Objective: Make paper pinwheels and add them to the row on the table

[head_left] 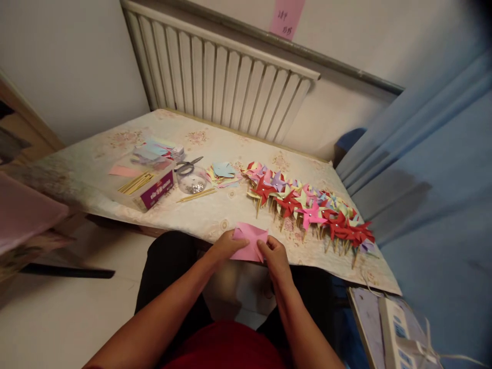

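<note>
A pink paper square (249, 246) with slits running in from its corners is held at the table's front edge. My left hand (225, 247) grips its left side, thumb lying on top. On the right side, my right hand (274, 253) pinches a corner between thumb and fingers. Beyond my hands to the right stand several finished paper pinwheels (288, 204) on sticks, in red, pink, yellow and purple. A pile of cut paper squares (223, 171) lies ahead, with loose sticks (197, 195) closer to me.
Scissors (187, 165) rest by a clear dish of small shiny pieces (192, 183). Left of them is a purple-fronted box (157, 190) with sticks (135, 183). A radiator (223, 77) lines the wall; a blue curtain (434, 205) hangs right, near a power strip (395, 328).
</note>
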Available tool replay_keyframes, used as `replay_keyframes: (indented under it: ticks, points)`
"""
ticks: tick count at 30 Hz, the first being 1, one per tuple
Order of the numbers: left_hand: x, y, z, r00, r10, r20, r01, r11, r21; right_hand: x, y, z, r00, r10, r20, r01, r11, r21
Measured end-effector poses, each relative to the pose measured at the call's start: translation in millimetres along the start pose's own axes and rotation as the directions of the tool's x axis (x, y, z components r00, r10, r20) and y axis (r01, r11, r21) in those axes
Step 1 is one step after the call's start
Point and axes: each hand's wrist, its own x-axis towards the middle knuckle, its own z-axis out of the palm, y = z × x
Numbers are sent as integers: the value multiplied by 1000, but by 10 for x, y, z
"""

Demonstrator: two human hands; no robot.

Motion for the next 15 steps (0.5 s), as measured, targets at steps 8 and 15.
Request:
replay_keyframes:
  ticks: [8,15]
  points:
    - [505,251,-587,978,73,196,-16,960,-280,703,-717,-5,987,-154,-44,137,955,-265]
    - [998,272,-1177,966,8,259,51,974,-219,1469,-1032,36,977,-212,-14,194,915,-355]
